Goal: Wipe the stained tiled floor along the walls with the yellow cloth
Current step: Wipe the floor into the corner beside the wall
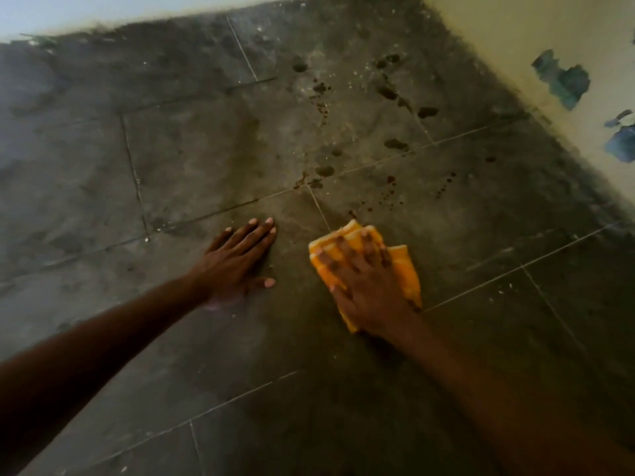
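Here, right hand [366, 286] presses the yellow cloth [402, 269] onto the stained tiled floor [206, 159]
Fingers spread flat on cloth; left hand [237, 262] lies flat, fingers together, beside it

room corner, stained tiled floor [213, 149], peeling walls [536, 36]

— What is under the left hand [237, 261]?
— Grey floor tiles [206, 159], matt and dull, mottled, with thin pale grout lines and dark dried spots [388, 92] beyond the fingers.
— And under the right hand [367, 286]?
— A folded yellow cloth [405, 269], soft woven fabric.
— The wall [549, 36] to its right?
— Matt cream paint, flaked to blue patches [563, 80].
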